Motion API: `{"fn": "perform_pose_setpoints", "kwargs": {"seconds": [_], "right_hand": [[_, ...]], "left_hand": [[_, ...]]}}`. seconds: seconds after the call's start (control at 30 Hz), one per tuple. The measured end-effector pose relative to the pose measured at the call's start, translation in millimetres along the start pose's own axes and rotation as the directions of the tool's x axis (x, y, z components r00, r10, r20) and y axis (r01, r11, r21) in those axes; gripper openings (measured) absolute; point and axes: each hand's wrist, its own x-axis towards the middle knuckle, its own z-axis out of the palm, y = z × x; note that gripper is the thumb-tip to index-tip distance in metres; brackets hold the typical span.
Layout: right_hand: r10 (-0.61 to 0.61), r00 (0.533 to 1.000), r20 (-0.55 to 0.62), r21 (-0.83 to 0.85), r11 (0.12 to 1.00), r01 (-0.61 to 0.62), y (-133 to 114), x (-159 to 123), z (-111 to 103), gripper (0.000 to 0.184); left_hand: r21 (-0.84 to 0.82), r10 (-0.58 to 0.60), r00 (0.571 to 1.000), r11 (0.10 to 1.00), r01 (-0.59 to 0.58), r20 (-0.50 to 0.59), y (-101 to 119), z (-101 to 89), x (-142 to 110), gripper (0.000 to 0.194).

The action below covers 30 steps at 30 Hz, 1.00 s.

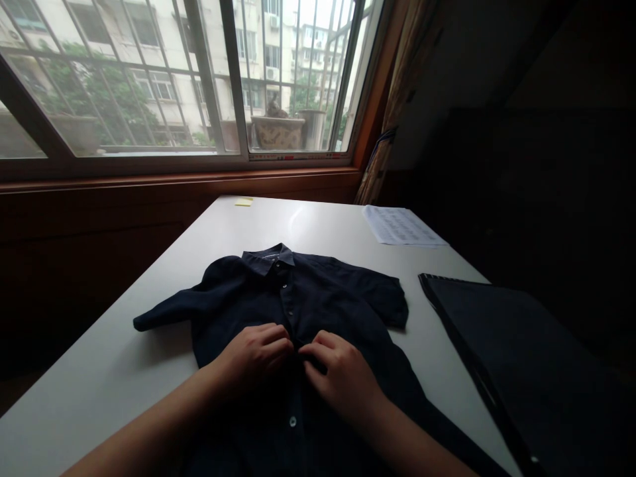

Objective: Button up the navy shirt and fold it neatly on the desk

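Note:
A dark navy short-sleeved shirt (338, 291) lies front side up on a white table (163, 285), its collar toward the window. Light buttons show down the front strip, several above my hands and one below. At mid-chest my left hand (261, 351) has its fingers curled down onto the left side of the front strip. Just across from it, my right hand (338, 368) pinches the strip's edge between thumb and fingers. The fingertips of both hands almost meet. What lies right under them, perhaps a button, is hidden.
On the table's right side lies a large black spiral-bound folder (517, 351). Printed papers (405, 225) rest at the far right corner, and a small yellow sticky-note pad (244, 202) at the far left. A barred window (173, 79) and a tied curtain (387, 132) stand behind.

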Motion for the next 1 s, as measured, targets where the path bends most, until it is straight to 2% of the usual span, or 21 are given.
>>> {"fn": "perform_pose_setpoints", "kwargs": {"seconds": [0.2,0.33,0.47,0.77,0.87,1.0], "right_hand": [[0.042,0.999,0.002,0.202,0.979,-0.041,9,5,-1,0.013],[0.085,0.996,-0.001,0.292,0.953,-0.081,10,9,-7,0.01],[0.111,0.994,0.023,0.309,0.944,-0.112,9,11,-11,0.009],[0.137,0.989,0.051,0.331,0.932,-0.147,8,11,-12,0.009],[0.143,0.988,0.06,0.337,0.929,-0.155,7,11,-12,0.008],[0.15,0.987,0.059,0.341,0.926,-0.161,5,11,-11,0.009]], "left_hand": [[-0.098,-0.056,0.998,0.994,0.054,-0.02,1,-2.7,-1,0.01],[-0.118,-0.004,1.0,0.993,0.005,0.01,4,-13.5,-3,0.014],[-0.052,0.06,0.997,0.997,-0.058,0.043,5,-18.2,-3,0.017],[0.16,0.157,0.982,0.972,-0.173,0.109,4,-10.4,1,0.018],[0.221,0.182,0.978,0.955,-0.2,0.098,5,-9.0,2,0.016],[0.245,0.209,0.977,0.947,-0.21,0.033,6,-7.2,2,0.014]]}}
